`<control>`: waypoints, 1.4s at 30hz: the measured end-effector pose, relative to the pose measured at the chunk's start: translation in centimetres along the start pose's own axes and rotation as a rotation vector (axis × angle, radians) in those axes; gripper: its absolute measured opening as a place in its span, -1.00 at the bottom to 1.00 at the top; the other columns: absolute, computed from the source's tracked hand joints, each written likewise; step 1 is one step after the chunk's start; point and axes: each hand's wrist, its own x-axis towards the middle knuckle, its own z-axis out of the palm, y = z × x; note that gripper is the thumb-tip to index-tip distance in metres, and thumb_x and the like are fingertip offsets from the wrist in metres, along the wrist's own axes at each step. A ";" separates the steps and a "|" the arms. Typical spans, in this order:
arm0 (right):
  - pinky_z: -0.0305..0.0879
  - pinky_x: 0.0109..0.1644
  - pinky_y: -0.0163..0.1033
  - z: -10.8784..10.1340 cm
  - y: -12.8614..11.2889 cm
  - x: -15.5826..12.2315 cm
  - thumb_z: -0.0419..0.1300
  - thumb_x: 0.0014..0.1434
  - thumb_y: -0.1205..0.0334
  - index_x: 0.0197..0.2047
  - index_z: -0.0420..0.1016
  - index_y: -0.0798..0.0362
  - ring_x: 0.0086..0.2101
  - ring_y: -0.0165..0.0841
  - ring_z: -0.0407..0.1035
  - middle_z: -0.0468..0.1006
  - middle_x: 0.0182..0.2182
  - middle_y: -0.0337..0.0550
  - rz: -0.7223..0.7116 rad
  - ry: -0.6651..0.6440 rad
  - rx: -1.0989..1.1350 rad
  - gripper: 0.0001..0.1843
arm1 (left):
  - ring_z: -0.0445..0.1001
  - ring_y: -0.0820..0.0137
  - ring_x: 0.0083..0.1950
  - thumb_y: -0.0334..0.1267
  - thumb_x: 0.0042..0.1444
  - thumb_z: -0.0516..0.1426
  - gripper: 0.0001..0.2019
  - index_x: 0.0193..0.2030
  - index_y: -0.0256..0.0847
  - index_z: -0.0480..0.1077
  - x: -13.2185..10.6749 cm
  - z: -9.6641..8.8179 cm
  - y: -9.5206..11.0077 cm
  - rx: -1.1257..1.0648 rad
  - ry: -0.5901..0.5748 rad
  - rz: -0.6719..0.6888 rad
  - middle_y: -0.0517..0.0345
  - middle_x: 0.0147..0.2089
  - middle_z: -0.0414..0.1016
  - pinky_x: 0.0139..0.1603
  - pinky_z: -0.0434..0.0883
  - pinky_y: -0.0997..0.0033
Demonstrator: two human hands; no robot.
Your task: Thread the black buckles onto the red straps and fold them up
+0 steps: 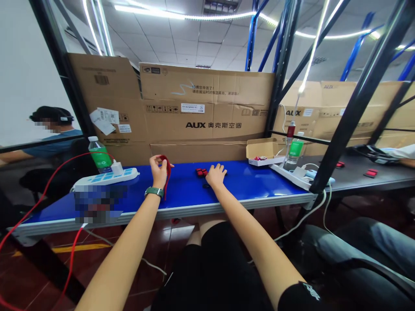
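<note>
My left hand (158,169) is raised a little over the blue table (253,183), fingers pinched on a red strap (167,175) that hangs down past my wrist and green watch. My right hand (215,175) lies on the table with fingers spread, fingertips close to a small red and black piece (201,172) just to its left. Something dark sits under the right wrist; I cannot make it out.
A white power strip (106,177) and a green-labelled bottle (99,156) stand at the table's left, with a red cable. An open cardboard box (263,152), another bottle (295,150) and a second power strip sit at the right. Cardboard walls the back. Other people sit either side.
</note>
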 end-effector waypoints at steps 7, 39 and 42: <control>0.03 0.21 0.16 0.1 -1.3 -0.4 0.06 0.38 -0.01 0.10 0.54 -0.04 0.18 0.00 0.15 0.48 0.10 0.10 -0.464 -0.126 0.021 -0.61 | 0.54 0.28 -0.23 -0.28 0.00 0.30 -0.71 -0.13 -0.14 0.40 -1.4 0.1 -1.9 0.704 -0.396 -0.185 0.10 -0.22 0.49 -0.15 0.47 0.30; 0.19 0.04 -0.16 -0.5 -2.1 -0.5 0.03 0.36 0.24 -0.08 0.40 0.01 -0.03 -0.21 0.32 0.49 -0.05 -0.06 -0.535 -0.015 0.406 -0.84 | 0.52 0.13 0.05 -0.34 0.23 0.16 -0.72 0.08 -0.19 0.45 -2.5 2.1 2.9 0.747 -0.751 0.528 -0.09 0.03 0.56 0.06 0.36 0.16; 0.15 0.04 -0.12 -0.6 -2.1 -0.7 0.13 0.34 0.15 -0.01 0.40 0.00 -0.02 -0.19 0.28 0.46 -0.02 -0.05 -0.516 -0.009 0.369 -0.80 | 0.52 0.14 0.06 -0.34 0.22 0.17 -0.71 0.08 -0.18 0.45 -2.5 2.0 2.9 0.742 -0.755 0.510 -0.08 0.04 0.56 0.05 0.36 0.17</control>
